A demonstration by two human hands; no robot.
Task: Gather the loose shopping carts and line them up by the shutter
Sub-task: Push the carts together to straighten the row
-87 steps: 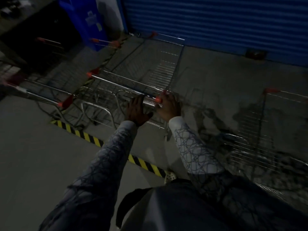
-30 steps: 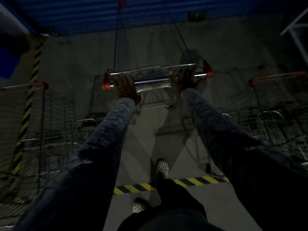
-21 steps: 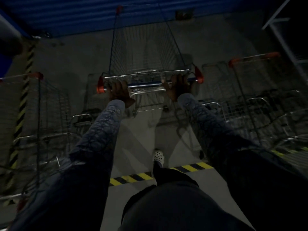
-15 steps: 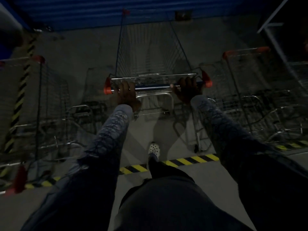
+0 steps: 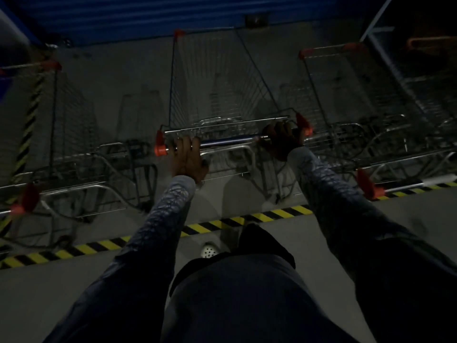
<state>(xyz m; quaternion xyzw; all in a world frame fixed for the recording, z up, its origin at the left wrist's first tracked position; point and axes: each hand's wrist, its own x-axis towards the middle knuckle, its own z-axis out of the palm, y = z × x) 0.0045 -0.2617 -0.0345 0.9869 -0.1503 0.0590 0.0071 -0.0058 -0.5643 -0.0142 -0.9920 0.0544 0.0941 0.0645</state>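
Observation:
A wire shopping cart (image 5: 215, 90) with red corner caps stands straight ahead, its nose close to the blue shutter (image 5: 148, 16). My left hand (image 5: 188, 157) lies on the left part of its chrome handle bar (image 5: 227, 141), fingers over the bar. Near the bar's right end my right hand (image 5: 282, 138) grips it. A second cart (image 5: 61, 134) stands to the left and a third cart (image 5: 366, 115) to the right, both facing the shutter.
A yellow-black hazard stripe (image 5: 99, 246) crosses the concrete floor just behind the carts, and another runs up the left side (image 5: 29, 120). My white shoe (image 5: 209, 251) is by the stripe. A metal rack frame (image 5: 385, 28) stands at the far right. The scene is dim.
The view turned from an angled cart row to facing the shutter. The middle cart has rolled forward between the other two, and my hands spread apart along its handle.

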